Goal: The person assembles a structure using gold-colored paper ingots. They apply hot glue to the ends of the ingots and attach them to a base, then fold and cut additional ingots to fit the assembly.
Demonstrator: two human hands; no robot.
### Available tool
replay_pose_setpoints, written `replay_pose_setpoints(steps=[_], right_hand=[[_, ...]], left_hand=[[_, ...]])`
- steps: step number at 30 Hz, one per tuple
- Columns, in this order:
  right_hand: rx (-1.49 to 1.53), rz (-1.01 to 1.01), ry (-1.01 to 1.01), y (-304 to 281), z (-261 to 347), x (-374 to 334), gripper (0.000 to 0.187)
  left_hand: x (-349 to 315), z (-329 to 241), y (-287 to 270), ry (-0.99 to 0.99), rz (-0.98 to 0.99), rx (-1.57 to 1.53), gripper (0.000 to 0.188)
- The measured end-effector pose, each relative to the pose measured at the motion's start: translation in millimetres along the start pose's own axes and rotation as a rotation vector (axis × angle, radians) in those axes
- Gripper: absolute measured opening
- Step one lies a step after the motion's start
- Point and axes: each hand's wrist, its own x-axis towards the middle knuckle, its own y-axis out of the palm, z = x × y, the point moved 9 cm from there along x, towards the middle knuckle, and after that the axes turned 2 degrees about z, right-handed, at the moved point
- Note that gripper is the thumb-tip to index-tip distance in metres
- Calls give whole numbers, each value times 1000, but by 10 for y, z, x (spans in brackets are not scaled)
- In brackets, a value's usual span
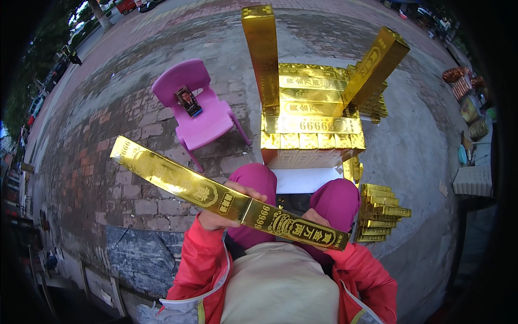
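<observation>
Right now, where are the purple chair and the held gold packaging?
Purple chair [208, 123]: head view, on its seat.
Held gold packaging [227, 203]: head view, printed face just left of the seam.

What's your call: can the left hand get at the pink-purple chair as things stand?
Probably not freely: the left hand is taken up gripping the long gold strip, which, in this view, slants across below the pink-purple chair.

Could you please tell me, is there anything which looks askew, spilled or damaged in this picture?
Two long gold boxes stand on end atop the stack of flat-lying ones, which looks odd; the right-hand one seems to lean, though fisheye bending makes this uncertain. Nothing appears spilled or visibly damaged.
</observation>
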Motion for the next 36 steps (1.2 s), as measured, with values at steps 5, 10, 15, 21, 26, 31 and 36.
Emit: replay_pose_setpoints(steps=[5,10,15,21,26,31,36], right_hand=[[-230,55,165,138,-394,-148,31],[-599,187,386,310,-717,-232,34],[-719,37,27,341,-471,-139,35],[-734,-53,-206,330,-265,-182,36],[-702,-40,-180,339,-229,-135,39],[-685,-64,-202,310,-109,-111,43],[-443,-103,-20,102,-30,-19,31]], left_hand=[[4,29,-20,-35,-13,58,70],[-1,27,-63,-20,-58,101,68],[-56,71,-139,-56,-105,117,73],[-134,155,-245,-34,-345,37,75],[-111,228,-130,-47,-449,76,81],[-102,373,18,13,-435,-54,81],[-181,413,-39,119,-494,-43,78]])
